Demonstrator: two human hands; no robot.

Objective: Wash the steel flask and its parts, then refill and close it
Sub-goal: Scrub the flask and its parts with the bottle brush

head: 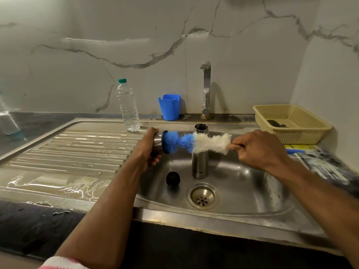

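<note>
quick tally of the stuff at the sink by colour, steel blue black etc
Steel: 2, flask, cup
Blue: 1, tumbler
Blue and white: 1, brush
Black: 1, stopper
Clear: 1, water bottle
Cream: 1, basket
Total: 7

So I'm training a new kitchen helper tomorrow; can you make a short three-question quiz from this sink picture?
1. True or false: the steel flask stands upright in the sink with its mouth open.
2. What does the right hand hold? A) the water bottle B) the bottle brush C) the blue cup
3. Fill in: the black stopper lies in the sink, left of the ____.

Key
1. True.
2. B; its blue end is pushed into the steel cap gripped by the left hand.
3. Drain.
</note>
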